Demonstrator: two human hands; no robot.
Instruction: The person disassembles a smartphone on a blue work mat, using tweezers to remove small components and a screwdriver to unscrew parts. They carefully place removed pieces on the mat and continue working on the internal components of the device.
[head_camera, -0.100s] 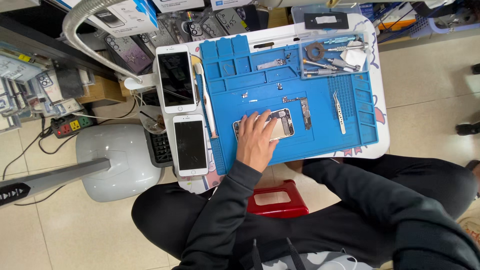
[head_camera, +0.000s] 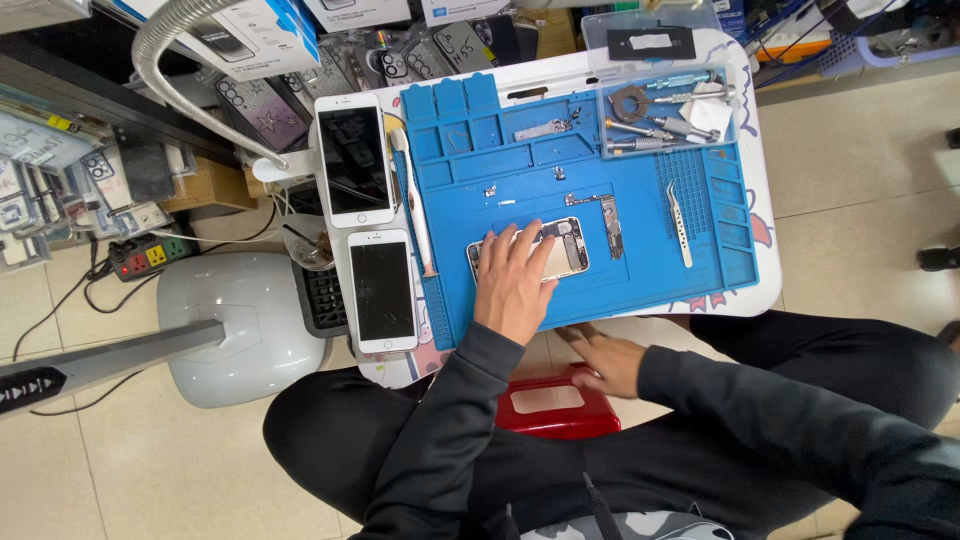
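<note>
Opened phone (head_camera: 562, 250) lay mid blue mat (head_camera: 620, 180), left hand (head_camera: 513, 280) flat on it, fingers spread. Right hand (head_camera: 605, 362) at 5 o'clock, fingers loosely spread. Loose screws (head_camera: 490, 190) at 11 o'clock could get swept off.

A blue mat (head_camera: 520, 160) lies on a small white tabletop (head_camera: 765, 250) in the middle of the frame. The left hand (head_camera: 515, 285) rests flat on an opened phone (head_camera: 560, 250) near the mat's lower edge, fingers spread. The right hand (head_camera: 605, 362) is lower down, below the tabletop edge, just above a red stool (head_camera: 545, 405). Silver tweezers (head_camera: 680, 225) lie on the mat to the right. A clear tray of tools (head_camera: 665, 110) sits at the upper right. Two white phones (head_camera: 352, 160) lie left of the mat, one above the other, both with dark screens.
</note>
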